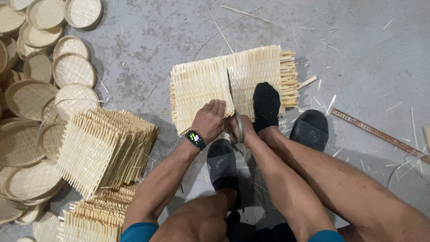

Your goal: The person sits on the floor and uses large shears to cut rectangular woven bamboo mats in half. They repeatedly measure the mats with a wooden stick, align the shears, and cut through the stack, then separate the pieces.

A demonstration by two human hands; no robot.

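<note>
Bare arms, bare legs. Teal short sleeves (139, 233). Black watch (195, 139), lit coloured face, on left wrist. Black socks (266, 105), dark slide sandals (310, 130).

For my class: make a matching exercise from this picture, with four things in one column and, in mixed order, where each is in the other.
Things:
1. woven bamboo mat
2. round woven trays
3. long ruler
4. wristwatch

Places:
A. heaped along the left edge
B. on the left hand's wrist
C. flat on the floor under one black-socked foot
D. on the floor at the right

Pairs: 1-C, 2-A, 3-D, 4-B
</note>
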